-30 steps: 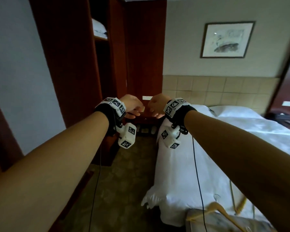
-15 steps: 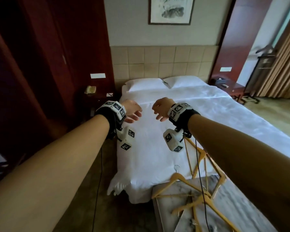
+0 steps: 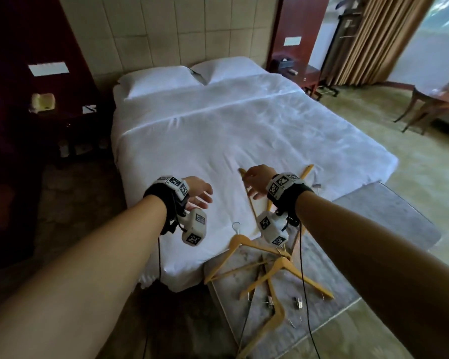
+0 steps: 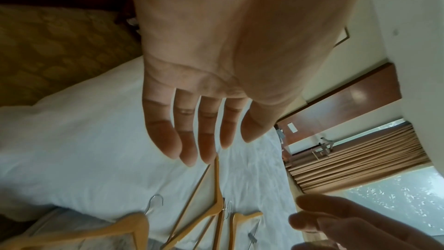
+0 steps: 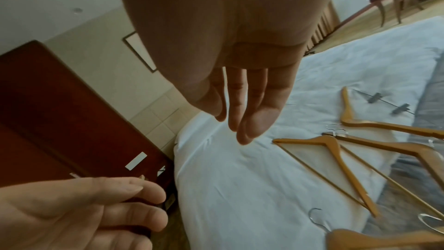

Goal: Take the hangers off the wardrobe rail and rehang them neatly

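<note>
Several wooden hangers (image 3: 278, 268) with metal hooks lie in a loose pile across the foot of the white bed (image 3: 218, 130) and the grey bench (image 3: 373, 216). My right hand (image 3: 254, 180) hovers just above the hangers on the sheet, fingers straight and holding nothing; its wrist view shows the fingers (image 5: 242, 105) over the hangers (image 5: 336, 159). To its left, my left hand (image 3: 200, 195) is over bare sheet, also empty. In the left wrist view its fingers (image 4: 192, 140) point at the hangers (image 4: 216, 206). The wardrobe rail is out of view.
A dark nightstand with a phone (image 3: 42, 101) stands left of the bed. Another nightstand (image 3: 303, 76) and brown curtains (image 3: 368, 40) are at the far right. A wooden table (image 3: 436, 99) stands on the carpet at the right. Cables hang from both wrists.
The view has swung from the wardrobe side round to the bed. Both hands have dropped from chest height towards the hangers at the bed's foot, and their fingers have straightened.
</note>
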